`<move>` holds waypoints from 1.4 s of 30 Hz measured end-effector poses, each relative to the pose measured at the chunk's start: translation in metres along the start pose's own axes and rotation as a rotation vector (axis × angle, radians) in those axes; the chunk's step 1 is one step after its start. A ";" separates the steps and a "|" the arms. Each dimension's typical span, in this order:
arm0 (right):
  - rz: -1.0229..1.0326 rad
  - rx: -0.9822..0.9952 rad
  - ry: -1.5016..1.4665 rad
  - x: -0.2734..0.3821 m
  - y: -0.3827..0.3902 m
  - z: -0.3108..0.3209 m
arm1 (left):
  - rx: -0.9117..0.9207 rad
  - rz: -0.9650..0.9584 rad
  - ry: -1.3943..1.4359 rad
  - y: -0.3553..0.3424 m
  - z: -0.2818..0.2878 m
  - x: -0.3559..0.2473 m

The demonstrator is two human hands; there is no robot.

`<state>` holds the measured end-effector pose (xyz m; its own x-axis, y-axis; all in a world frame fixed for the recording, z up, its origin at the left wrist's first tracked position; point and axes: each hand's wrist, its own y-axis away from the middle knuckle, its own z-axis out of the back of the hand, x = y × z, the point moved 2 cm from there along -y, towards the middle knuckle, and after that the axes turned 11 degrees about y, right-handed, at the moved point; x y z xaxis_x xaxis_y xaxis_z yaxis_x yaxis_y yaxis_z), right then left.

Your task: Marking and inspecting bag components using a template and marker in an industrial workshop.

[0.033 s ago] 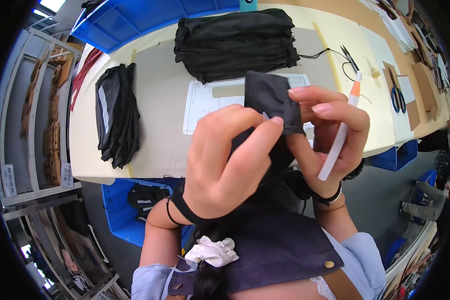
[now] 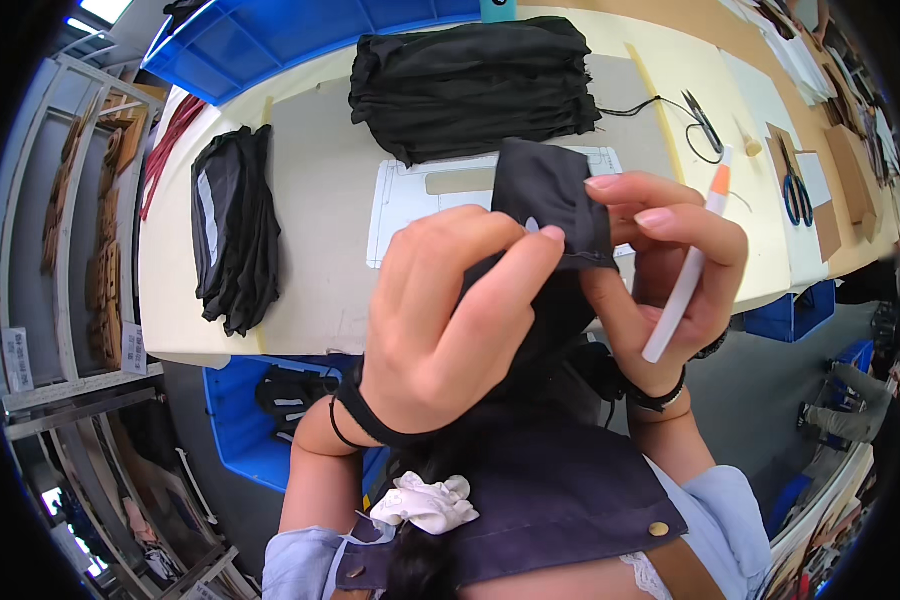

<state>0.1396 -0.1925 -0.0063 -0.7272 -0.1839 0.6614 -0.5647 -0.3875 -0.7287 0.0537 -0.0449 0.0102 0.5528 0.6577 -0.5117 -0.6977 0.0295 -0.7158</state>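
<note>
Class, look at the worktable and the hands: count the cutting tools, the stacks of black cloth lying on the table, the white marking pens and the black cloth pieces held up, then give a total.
Scissors and snips: 2, blue-handled scissors and black snips
Stacks of black cloth: 2, big stack and small stack
White pen: 1, in the right hand
Held cloth piece: 1, pinched by the left hand too
Total: 6

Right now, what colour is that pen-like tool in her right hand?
White with an orange tip, the pen-like tool, seen in the head view.

Rolled pale-blue sleeves [image 2: 300, 565], dark apron [image 2: 550, 500], black wrist bands [image 2: 365, 420].
</note>
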 end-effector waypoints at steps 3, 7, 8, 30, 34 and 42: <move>-0.010 -0.038 -0.013 0.002 0.000 0.004 | -0.048 -0.035 -0.101 -0.002 0.003 0.002; 0.022 -0.043 0.154 0.003 0.002 0.012 | -0.051 -0.050 -0.137 -0.003 0.012 -0.001; 0.033 -0.056 0.185 0.004 0.002 0.012 | -0.073 -0.087 -0.133 -0.004 0.013 -0.002; -0.753 0.195 0.392 -0.020 0.087 -0.007 | 0.146 0.981 0.360 0.087 -0.027 0.022; -0.631 0.182 0.459 -0.033 0.080 -0.013 | 0.107 0.868 0.187 0.086 -0.034 0.033; -0.629 0.242 0.512 -0.052 0.076 -0.021 | 0.197 0.767 -0.279 0.083 -0.034 0.047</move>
<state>0.1261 -0.1934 -0.0994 -0.4255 0.5405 0.7258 -0.8667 -0.4742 -0.1550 0.0378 -0.0373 -0.0893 -0.2219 0.7104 -0.6679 -0.9154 -0.3877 -0.1082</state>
